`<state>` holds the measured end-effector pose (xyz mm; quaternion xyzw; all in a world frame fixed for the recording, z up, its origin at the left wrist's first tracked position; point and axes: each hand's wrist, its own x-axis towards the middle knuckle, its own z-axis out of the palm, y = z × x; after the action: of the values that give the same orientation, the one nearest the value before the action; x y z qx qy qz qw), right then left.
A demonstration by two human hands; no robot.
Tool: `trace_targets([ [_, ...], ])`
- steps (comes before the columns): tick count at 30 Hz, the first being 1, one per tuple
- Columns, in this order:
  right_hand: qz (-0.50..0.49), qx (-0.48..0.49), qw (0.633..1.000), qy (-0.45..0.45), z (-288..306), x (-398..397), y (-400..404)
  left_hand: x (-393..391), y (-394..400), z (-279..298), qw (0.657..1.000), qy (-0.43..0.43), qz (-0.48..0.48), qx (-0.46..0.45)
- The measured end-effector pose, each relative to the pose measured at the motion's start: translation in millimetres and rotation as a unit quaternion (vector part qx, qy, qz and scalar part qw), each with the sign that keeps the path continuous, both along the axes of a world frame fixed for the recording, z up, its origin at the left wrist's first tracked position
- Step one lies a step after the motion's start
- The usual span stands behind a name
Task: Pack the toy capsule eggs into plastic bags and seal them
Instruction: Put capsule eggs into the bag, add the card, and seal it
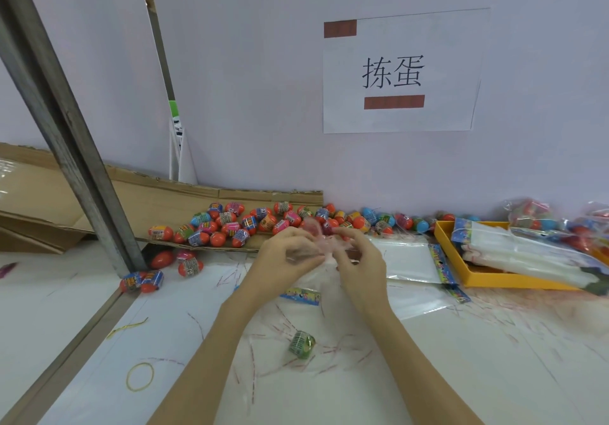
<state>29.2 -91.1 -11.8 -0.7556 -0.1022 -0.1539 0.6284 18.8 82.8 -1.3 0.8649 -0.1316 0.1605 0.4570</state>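
My left hand (286, 253) and my right hand (359, 256) meet over the table and together pinch a thin clear plastic bag (324, 246) with pinkish red marking, held up between the fingertips. Its contents are blurred. A pile of colourful toy capsule eggs (244, 222) lies on flattened cardboard behind my hands. One green capsule egg (302, 344) lies alone on the table near my forearms. Flat empty bags with printed headers (412, 260) lie to the right of my hands.
A yellow tray (481, 281) at right holds stacked bags. Packed bags of eggs (534, 215) sit behind it. A slanted metal post (75, 147) stands at left with a few eggs (141, 281) at its foot. A rubber band (140, 377) and red strips litter the white table.
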Motion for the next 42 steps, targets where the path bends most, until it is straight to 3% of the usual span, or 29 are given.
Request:
trace_targets([
  [4,-0.078,0.125,0.989,-0.024,11,-3,-5,-2,3,6,0.990,0.071,0.035,-0.114],
  [6,-0.084,0.152,0.983,-0.051,19,-5,-8,-3,3,6,0.989,0.089,0.055,-0.107],
  [10,-0.027,0.114,0.984,-0.138,31,-15,-1,-2,3,1,0.992,0.086,0.080,-0.050],
  [16,0.004,-0.035,0.975,-0.219,25,-20,11,-1,1,-1,0.996,0.047,0.072,0.015],
  [22,0.013,-0.052,0.983,-0.174,21,-16,7,-2,1,1,0.998,0.020,0.045,0.045],
  [26,0.015,-0.061,0.987,-0.148,20,-17,8,-6,0,5,0.998,0.054,-0.011,-0.006],
  [36,0.076,-0.089,0.988,-0.096,20,-16,7,-7,2,7,1.000,0.027,0.001,0.013],
  [42,0.114,-0.161,0.978,-0.065,18,-21,14,-4,2,1,0.998,0.036,0.005,0.044],
])
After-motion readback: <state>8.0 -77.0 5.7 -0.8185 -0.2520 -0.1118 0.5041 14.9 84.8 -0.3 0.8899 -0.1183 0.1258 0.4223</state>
